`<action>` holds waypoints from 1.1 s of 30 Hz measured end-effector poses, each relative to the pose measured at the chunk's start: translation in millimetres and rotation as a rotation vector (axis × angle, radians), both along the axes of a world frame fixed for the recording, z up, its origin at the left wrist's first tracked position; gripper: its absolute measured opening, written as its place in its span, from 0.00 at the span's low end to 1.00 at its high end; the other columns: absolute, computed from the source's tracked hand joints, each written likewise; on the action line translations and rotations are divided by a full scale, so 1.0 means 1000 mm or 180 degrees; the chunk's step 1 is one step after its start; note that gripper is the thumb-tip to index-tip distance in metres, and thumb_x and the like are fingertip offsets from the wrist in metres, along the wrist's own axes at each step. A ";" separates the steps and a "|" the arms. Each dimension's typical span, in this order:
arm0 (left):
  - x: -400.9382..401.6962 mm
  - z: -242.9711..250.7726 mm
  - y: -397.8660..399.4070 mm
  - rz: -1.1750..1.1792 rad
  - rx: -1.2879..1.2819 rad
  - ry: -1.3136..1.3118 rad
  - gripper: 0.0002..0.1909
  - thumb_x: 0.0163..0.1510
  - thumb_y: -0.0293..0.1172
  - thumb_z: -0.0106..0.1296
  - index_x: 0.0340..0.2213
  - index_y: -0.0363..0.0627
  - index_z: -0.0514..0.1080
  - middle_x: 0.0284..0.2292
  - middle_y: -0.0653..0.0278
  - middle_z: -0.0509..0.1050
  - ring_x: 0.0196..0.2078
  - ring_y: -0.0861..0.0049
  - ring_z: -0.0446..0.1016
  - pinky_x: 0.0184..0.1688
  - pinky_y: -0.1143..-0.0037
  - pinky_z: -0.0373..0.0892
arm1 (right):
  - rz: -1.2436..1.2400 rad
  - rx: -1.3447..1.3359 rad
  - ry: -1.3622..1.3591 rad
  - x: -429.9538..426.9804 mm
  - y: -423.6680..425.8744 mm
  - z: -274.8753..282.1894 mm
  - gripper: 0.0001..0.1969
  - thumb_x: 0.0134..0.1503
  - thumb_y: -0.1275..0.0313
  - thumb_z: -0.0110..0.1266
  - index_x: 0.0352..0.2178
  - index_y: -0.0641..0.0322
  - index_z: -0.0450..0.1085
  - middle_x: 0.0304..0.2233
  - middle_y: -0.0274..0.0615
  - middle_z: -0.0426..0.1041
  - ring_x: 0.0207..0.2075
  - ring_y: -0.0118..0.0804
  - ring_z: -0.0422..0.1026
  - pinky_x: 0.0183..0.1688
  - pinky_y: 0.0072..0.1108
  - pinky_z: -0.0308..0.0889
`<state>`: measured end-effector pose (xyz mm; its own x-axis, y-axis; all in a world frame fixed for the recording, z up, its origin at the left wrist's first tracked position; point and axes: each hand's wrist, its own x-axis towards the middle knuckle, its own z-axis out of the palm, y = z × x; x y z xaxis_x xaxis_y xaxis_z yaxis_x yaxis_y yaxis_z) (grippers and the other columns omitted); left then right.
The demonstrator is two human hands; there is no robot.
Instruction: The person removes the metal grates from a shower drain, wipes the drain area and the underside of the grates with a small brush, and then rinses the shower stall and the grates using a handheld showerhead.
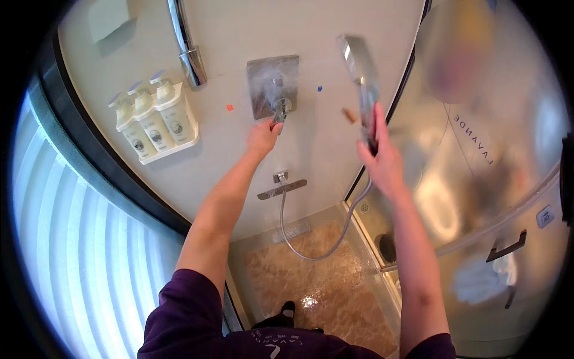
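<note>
My left hand (pixel 263 138) grips the lever of a chrome shower mixer (pixel 282 112), whose square plate (pixel 272 87) is fixed to the wall and looks wet or hazy. In my right hand (pixel 384 159) is a chrome hand shower (pixel 358 60), held by its handle with the head up. Motion blurs it, and I cannot tell whether water comes out. From the handle's lower end a metal shower hose (pixel 331 253) loops down near the floor and back up to the wall outlet (pixel 280 176).
On the left wall hangs a white holder (pixel 196 137) with three pump bottles (pixel 154 130). A chrome pipe (pixel 181 33) runs above it. A glass panel (pixel 471 193) with a dark handle (pixel 506 247) stands at right. The brown floor (pixel 323 278) shines wet near a drain grate (pixel 291 230).
</note>
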<state>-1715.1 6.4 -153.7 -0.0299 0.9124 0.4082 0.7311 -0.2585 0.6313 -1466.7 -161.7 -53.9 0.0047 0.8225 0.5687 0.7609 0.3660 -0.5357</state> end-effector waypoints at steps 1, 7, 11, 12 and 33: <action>-0.007 -0.006 -0.001 0.0012 -0.0162 0.0056 0.17 0.50 0.47 0.46 0.25 0.43 0.69 0.23 0.56 0.73 0.28 0.60 0.71 0.30 0.66 0.65 | -0.0134 -0.0278 -0.0145 -0.004 -0.004 -0.012 0.40 0.48 0.70 0.49 0.58 0.38 0.35 0.28 0.41 0.67 0.26 0.38 0.68 0.31 0.24 0.63; -0.014 -0.046 0.024 -0.0544 -0.0226 -0.0593 0.18 0.50 0.48 0.45 0.24 0.44 0.72 0.20 0.60 0.73 0.25 0.66 0.72 0.28 0.70 0.65 | -0.0640 -0.0633 0.0365 0.029 -0.030 -0.110 0.41 0.48 0.70 0.48 0.59 0.45 0.32 0.26 0.41 0.66 0.24 0.35 0.67 0.29 0.21 0.62; -0.014 -0.060 0.044 -0.0762 -0.0051 -0.0709 0.20 0.51 0.47 0.45 0.23 0.41 0.72 0.17 0.62 0.72 0.20 0.76 0.71 0.24 0.74 0.65 | -0.0802 -0.0601 0.0672 0.061 -0.043 -0.153 0.41 0.50 0.71 0.48 0.58 0.49 0.30 0.34 0.40 0.67 0.24 0.33 0.65 0.28 0.19 0.60; -0.006 -0.062 0.044 -0.0762 -0.0092 -0.0712 0.20 0.51 0.47 0.45 0.24 0.41 0.72 0.17 0.62 0.72 0.20 0.78 0.71 0.24 0.75 0.65 | -0.0891 -0.0728 0.0683 0.068 -0.044 -0.162 0.41 0.50 0.71 0.48 0.58 0.49 0.30 0.34 0.40 0.67 0.24 0.33 0.65 0.28 0.19 0.60; 0.037 -0.108 0.066 -0.1006 -0.0345 -0.1256 0.17 0.55 0.42 0.43 0.34 0.37 0.68 0.29 0.63 0.72 0.25 0.82 0.70 0.27 0.81 0.68 | -0.1680 -0.0924 0.0647 0.155 -0.101 -0.264 0.40 0.49 0.68 0.48 0.59 0.46 0.33 0.31 0.39 0.67 0.26 0.34 0.67 0.31 0.21 0.62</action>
